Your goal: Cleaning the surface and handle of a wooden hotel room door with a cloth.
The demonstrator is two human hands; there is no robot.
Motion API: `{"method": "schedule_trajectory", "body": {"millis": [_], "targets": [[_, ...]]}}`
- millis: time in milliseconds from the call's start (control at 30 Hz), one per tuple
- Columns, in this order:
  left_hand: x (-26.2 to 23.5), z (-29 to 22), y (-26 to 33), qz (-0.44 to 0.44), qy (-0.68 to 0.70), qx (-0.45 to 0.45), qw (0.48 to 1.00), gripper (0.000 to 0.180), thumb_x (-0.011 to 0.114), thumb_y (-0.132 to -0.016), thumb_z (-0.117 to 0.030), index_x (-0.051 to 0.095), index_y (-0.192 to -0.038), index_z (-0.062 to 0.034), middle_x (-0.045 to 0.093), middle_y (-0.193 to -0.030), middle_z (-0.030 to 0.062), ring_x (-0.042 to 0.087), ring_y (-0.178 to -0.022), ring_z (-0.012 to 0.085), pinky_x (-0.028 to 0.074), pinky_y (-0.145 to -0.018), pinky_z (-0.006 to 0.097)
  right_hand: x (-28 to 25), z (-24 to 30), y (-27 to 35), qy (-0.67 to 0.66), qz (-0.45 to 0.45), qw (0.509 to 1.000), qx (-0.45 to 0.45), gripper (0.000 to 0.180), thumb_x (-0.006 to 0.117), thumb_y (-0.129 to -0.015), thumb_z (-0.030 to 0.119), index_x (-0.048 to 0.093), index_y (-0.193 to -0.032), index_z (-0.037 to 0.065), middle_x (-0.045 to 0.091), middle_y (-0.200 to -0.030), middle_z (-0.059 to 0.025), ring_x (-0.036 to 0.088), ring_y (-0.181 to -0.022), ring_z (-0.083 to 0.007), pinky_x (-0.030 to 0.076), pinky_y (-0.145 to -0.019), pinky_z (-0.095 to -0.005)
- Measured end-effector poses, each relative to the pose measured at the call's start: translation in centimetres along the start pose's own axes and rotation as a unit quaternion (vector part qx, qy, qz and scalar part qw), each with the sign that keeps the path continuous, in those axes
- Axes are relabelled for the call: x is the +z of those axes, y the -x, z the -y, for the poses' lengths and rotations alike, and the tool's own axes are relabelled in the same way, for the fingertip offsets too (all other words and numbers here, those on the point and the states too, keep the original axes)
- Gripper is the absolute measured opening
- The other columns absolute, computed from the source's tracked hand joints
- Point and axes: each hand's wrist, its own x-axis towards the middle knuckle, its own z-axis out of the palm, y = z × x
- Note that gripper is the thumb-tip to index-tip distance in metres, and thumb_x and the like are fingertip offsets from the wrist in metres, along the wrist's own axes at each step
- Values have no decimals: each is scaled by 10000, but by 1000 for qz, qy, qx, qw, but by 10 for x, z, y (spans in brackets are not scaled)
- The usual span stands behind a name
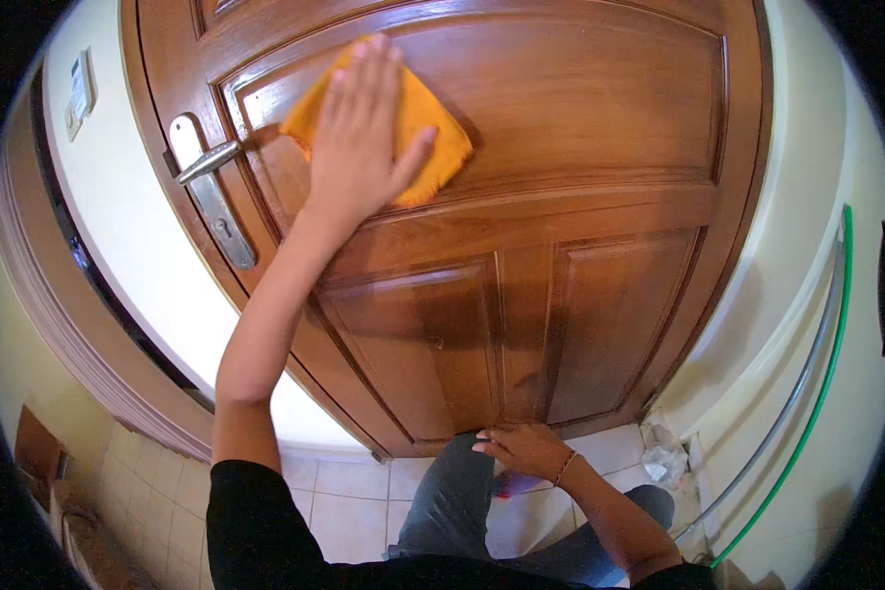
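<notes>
The flattened left hand point(361, 138) is pressing an orange cloth point(437, 155) to the door point(590, 108), seemingly for even contact. The relaxed, apparently empty right hand point(531, 450) is resting at the knee point(456, 482).

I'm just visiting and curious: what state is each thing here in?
Left hand: open, laid flat on the orange cloth
Orange cloth: spread against the door
Door: looks shut
Door handle: untouched by either hand
Right hand: at the knee, holding nothing visible
Clear plastic: crumpled, on the floor
</notes>
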Motion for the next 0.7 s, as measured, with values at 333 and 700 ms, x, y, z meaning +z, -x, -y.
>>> {"method": "schedule_trajectory", "body": {"millis": [333,700], "targets": [[-23,51,41,-41,-40,-69,996,854,545,-1087,-474,250,-1727,9,251,-1794,247,175,-1691,391,145,-1361,541,17,4,-1,37,-38,998,-39,575,496,-1107,622,771,-1264,142,784,-1174,-186,759,-1083,-404,617,-901,-536],[-23,25,60,60,33,10,998,862,534,-1090,-491,244,-1732,7,227,-1795,275,158,-1693,408,130,-1363,541,-3,36,8,69,6,997,24,549,540,-1096,602,782,-1305,156,793,-1242,-137,726,-1180,-388,573,-1031,-500]]}}
